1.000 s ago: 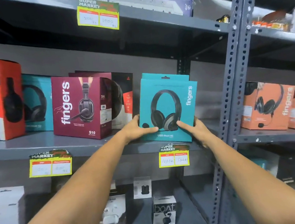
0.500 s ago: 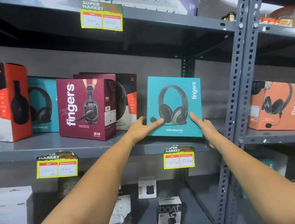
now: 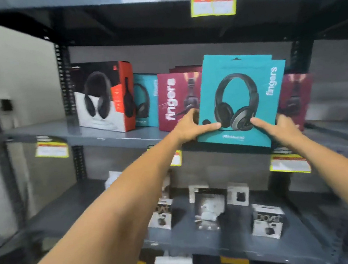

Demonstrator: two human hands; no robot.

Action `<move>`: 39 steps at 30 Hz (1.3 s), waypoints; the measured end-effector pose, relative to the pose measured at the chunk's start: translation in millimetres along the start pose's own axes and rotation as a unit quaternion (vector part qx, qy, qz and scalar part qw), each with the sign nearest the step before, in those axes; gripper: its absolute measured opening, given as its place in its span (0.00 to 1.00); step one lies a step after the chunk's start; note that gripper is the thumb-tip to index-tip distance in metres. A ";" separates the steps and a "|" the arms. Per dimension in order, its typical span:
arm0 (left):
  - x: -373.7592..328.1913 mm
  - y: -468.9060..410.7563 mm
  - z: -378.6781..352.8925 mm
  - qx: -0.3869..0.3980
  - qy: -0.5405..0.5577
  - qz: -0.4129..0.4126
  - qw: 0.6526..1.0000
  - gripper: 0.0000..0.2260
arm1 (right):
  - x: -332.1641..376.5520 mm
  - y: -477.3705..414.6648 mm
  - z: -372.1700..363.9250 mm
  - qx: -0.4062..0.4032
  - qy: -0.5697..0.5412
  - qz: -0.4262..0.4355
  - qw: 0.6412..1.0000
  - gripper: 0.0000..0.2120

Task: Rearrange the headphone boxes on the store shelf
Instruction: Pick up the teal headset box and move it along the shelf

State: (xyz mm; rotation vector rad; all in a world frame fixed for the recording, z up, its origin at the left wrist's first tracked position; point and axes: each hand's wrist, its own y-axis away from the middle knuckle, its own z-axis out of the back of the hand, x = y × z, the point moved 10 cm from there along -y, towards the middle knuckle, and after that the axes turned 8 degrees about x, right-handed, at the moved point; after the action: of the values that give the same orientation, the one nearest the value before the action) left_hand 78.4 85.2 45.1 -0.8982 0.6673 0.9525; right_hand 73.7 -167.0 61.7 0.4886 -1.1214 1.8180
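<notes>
A teal headphone box [image 3: 238,93] is held upright between both hands, lifted off the grey middle shelf [image 3: 94,134] and in front of the maroon boxes. My left hand [image 3: 192,127] grips its lower left edge, thumb on the front. My right hand [image 3: 277,128] grips its lower right edge. Behind it stand a maroon "fingers" box [image 3: 176,101] and a second maroon box [image 3: 296,97], partly hidden. Further left sit another teal box [image 3: 146,100] and a black, white and red headphone box [image 3: 103,96].
Yellow price tags hang on the shelf edges [image 3: 51,149], [image 3: 289,162]. The lower shelf [image 3: 232,243] holds several small white earbud boxes [image 3: 267,221]. A perforated upright post [image 3: 67,92] stands at the left; a wall lies beyond it.
The teal box has been lifted off the shelf and carried left, now in front of the maroon boxes. The view has swung left and is blurred.
</notes>
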 end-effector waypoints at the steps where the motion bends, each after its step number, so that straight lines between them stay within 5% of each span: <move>1: 3.6 13.5 20.9 -0.024 -0.009 -0.003 1.000 0.46 | 13.5 -3.0 -17.4 0.000 0.009 0.011 1.000 0.24; 8: 52.6 107.1 181.8 -0.137 -0.060 0.005 0.989 0.40 | 116.6 -23.7 -174.9 0.063 -0.018 0.076 0.995 0.24; 14: 96.1 179.6 320.3 -0.205 -0.107 0.032 0.972 0.35 | 194.7 -49.2 -317.1 0.111 -0.043 0.096 0.988 0.37; 21: 156.6 216.0 447.9 -0.238 -0.122 0.055 0.962 0.36 | 258.2 -96.2 -458.9 0.173 -0.066 0.100 0.978 0.35; 39: 252.3 210.8 547.5 -0.296 -0.180 0.092 0.934 0.30 | 280.3 -163.9 -573.1 0.177 0.049 0.118 0.976 0.29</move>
State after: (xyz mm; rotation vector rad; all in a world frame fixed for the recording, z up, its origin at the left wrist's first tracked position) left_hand 52.5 723.1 31.1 -1.1557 0.1389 1.4863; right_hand 144.0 487.8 50.0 0.4789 -0.8156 2.2417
